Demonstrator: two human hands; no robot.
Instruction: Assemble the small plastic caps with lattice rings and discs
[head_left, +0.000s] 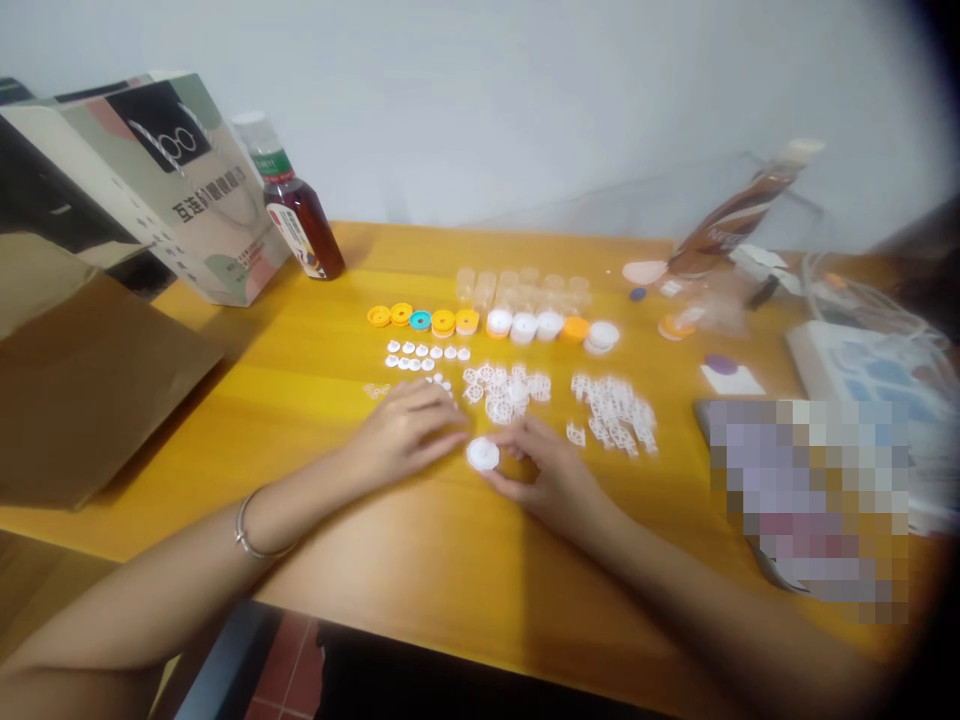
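Wooden worktop (420, 590) below, one white disc (483, 454) sits pinched in the right hand (559, 475), the left hand (401, 430) open just beside it; I judge this handling step needs a light grip. Beyond, I count ten round tops (443, 320) (five orange, four white, one blue) and two bottles (304, 225) (724, 225); clear cups (510, 288) blur together.

openwork pieces (616, 412): blurred | flat item (810, 510): pixelated | cardboard box (90, 370): cropped left
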